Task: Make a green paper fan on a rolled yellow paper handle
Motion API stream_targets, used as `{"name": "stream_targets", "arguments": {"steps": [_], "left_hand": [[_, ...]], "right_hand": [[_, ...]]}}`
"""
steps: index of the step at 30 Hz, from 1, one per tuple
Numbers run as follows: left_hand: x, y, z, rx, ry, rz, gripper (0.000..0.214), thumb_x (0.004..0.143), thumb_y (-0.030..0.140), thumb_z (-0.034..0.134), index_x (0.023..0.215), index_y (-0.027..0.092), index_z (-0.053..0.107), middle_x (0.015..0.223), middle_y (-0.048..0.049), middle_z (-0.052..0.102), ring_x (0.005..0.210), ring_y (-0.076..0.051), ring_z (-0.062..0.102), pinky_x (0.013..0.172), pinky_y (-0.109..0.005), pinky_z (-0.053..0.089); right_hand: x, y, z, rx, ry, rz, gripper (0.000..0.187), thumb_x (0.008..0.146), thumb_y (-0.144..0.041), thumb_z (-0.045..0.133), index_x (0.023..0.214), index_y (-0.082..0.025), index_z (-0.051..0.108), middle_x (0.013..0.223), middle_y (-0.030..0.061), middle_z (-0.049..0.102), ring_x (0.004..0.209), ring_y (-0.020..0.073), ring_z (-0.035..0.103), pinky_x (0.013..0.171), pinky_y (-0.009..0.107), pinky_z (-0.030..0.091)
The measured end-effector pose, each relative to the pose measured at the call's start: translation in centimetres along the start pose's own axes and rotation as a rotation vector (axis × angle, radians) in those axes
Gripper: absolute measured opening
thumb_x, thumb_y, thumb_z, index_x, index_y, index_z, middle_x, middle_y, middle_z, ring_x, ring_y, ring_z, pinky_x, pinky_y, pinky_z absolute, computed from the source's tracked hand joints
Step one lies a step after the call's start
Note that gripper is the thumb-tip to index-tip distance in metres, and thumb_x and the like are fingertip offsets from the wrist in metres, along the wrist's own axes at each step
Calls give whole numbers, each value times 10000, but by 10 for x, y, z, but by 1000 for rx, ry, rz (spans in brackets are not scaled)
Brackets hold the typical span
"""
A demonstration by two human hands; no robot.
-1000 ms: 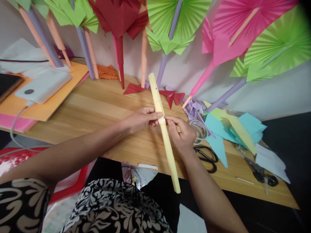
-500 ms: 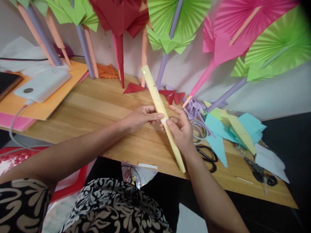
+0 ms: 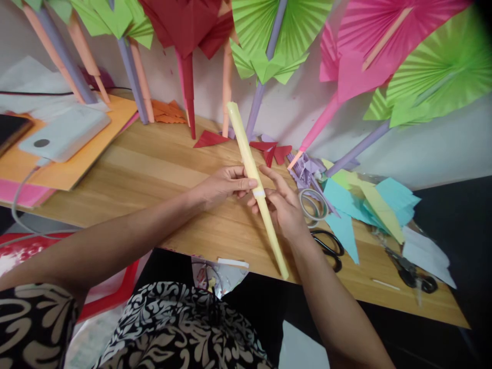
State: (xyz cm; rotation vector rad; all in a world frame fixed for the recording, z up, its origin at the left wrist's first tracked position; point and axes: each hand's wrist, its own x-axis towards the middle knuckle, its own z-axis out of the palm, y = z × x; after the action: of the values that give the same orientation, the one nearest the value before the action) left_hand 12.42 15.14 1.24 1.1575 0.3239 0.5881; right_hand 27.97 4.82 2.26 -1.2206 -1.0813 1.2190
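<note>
The left hand [image 3: 225,188] is pinching a slim yellow paper tube [image 3: 245,147] between thumb and fingers, just above its white band [image 3: 260,194]. The right hand [image 3: 285,209] is curving beside it; whether its fingers are gripping, I cannot judge. The tube is slanting over the grained wooden table [image 3: 154,169].

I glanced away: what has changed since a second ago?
The yellow paper tube has shifted up the picture; its lower end, seen past the edge of the table before, now shows about at it. The right hand has opened from its pinch near the white band; whether it still touches the tube is unclear. The left hand keeps its grip. The white power bank and blue paper stayed put.
</note>
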Motion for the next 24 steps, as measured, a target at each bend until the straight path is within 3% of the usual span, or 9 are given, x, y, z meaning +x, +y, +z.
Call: {"name": "stream_targets", "arguments": {"steps": [5, 10, 14, 19, 24], "left_hand": [[2, 0, 0, 25, 72, 27, 359, 695, 419, 846, 712, 145, 614, 594, 40, 548, 536, -57, 450, 525, -219, 317], [4, -2, -1, 56, 110, 78, 381, 701, 420, 839, 668, 148, 573, 568, 54, 515, 509, -47, 417, 497, -222, 279], [4, -1, 0, 5, 85, 82, 374, 698, 427, 847, 779, 146, 614, 625, 52, 552, 531, -48, 435, 511, -214, 310], [0, 4, 3, -51, -50, 10, 406, 737, 447, 828, 957, 152, 656, 654, 43, 590, 569, -61, 494, 543, -207, 344], [-3, 6, 3, -58, -68, -11, 368, 761, 469, 805, 821, 152, 630, 578, 55, 526, 533, -73, 507, 536, -216, 351]], "right_hand": [[-2, -2, -2, -40, 11, -14, 600, 943, -520, 561, 1471, -255, 453, 775, 23, 723, 680, 180, 684, 645, 344, 582], [-3, -6, -1, -80, -72, -5, 749, 862, -444, 714, 1509, -236, 399, 819, 21, 735, 656, 160, 669, 641, 320, 570], [-4, -7, 0, -54, -68, -3, 796, 890, -436, 677, 1568, -272, 293, 826, 5, 724, 617, 142, 648, 597, 298, 554], [-5, -10, 1, 43, -90, -15, 800, 917, -452, 626, 1591, -274, 234, 776, -7, 701, 571, 145, 632, 544, 294, 529], [-5, -9, 0, 55, -130, 30, 743, 946, -440, 589, 1588, -271, 254, 767, -4, 719, 548, 139, 635, 534, 286, 514]]}}
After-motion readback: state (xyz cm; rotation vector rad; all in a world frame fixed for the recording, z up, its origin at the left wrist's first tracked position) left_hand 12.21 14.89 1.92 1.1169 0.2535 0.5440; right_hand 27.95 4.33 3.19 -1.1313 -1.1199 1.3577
